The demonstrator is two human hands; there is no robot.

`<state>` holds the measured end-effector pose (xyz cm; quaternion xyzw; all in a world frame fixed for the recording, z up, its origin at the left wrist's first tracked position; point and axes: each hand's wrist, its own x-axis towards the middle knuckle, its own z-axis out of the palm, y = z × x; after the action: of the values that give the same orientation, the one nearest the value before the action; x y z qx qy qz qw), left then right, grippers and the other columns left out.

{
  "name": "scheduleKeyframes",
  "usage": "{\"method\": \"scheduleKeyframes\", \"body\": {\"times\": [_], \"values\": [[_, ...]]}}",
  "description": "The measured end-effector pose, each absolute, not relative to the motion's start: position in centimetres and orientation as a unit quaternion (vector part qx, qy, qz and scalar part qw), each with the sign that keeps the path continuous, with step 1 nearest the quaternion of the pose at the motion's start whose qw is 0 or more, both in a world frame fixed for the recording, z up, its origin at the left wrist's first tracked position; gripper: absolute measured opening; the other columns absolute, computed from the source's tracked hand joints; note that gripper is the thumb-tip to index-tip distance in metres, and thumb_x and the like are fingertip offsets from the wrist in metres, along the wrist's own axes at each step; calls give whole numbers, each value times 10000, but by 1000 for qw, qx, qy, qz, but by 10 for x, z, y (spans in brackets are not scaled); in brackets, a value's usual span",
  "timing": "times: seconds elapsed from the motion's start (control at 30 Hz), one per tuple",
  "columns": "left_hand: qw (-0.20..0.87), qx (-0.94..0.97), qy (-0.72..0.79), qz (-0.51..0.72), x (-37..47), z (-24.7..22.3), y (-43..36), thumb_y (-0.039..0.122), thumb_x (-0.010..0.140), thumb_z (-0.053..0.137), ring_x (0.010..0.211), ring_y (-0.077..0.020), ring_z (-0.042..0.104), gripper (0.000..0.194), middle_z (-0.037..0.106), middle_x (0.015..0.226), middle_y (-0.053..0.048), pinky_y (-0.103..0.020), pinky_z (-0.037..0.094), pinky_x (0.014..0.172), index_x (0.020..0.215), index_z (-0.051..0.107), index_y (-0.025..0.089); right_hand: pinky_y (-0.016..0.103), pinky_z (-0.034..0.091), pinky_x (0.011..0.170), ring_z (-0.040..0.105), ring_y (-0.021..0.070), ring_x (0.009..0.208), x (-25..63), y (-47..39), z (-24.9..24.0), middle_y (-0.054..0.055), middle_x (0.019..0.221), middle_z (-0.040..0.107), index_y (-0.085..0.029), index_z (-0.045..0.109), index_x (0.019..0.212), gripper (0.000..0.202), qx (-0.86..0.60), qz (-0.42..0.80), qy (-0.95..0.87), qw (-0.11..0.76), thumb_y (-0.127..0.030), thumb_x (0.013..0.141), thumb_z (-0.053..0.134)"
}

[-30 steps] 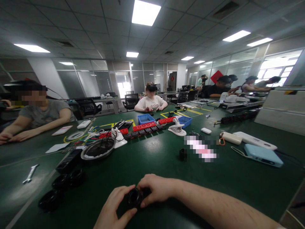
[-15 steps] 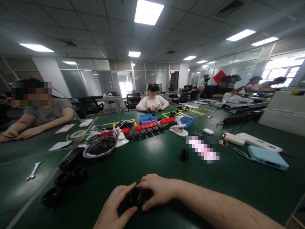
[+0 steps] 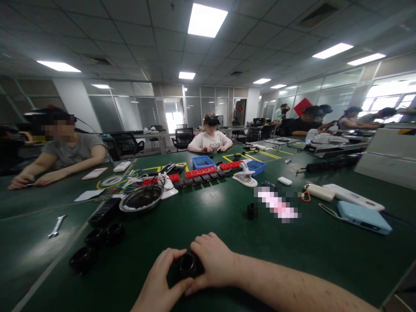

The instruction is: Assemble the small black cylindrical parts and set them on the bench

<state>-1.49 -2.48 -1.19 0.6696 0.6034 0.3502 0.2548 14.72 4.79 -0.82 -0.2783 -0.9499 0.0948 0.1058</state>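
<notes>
A round black part with a hole in its top (image 3: 187,263) stands on the green table between my hands. My left hand (image 3: 161,277) curves round its left side, thumb and fingers against it. From the right, my right hand (image 3: 212,262) wraps round the same part, its thumb tip meeting my left thumb in front. Further left lie more black round parts (image 3: 82,259), and a single small black part (image 3: 251,211) stands ahead to the right.
A wrench (image 3: 57,226) lies at the left. Ahead are a metal bowl (image 3: 158,203), red strips (image 3: 200,172), blue bins (image 3: 203,162) and a white clip stand (image 3: 245,177). A light blue box (image 3: 364,216) lies right. People sit around the table.
The view has shifted slightly, moving the left-side things rightward. My right hand's fingers have shifted on the black part, and the two thumbs have come together in front of it.
</notes>
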Motion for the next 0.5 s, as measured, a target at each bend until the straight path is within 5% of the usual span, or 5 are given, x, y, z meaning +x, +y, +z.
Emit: {"method": "scheduleKeyframes", "body": {"times": [0.13,0.27,0.5], "values": [[265,694,577,340,-19,-10,-26,236,652,618,924,-243,537,346,597,957,-37,-367,429,809,997,593,258,289,390,708,504,183,816,157,62,-4,45,900,548,-172,526,1033,562,-181,198,-961,69,-547,622,609],[266,704,568,334,-18,-7,-28,227,644,621,934,-242,535,356,594,969,-35,-355,427,817,997,591,258,211,377,630,493,129,736,160,73,-2,-9,782,533,-166,566,870,369,-152,250,-955,45,-450,647,642],[248,675,602,346,-12,-10,-29,209,611,625,832,-228,558,276,595,865,-26,-335,459,736,885,588,206,265,385,593,491,148,614,144,47,-6,1,691,542,-161,543,765,517,-298,147,-940,71,-624,543,605]]}}
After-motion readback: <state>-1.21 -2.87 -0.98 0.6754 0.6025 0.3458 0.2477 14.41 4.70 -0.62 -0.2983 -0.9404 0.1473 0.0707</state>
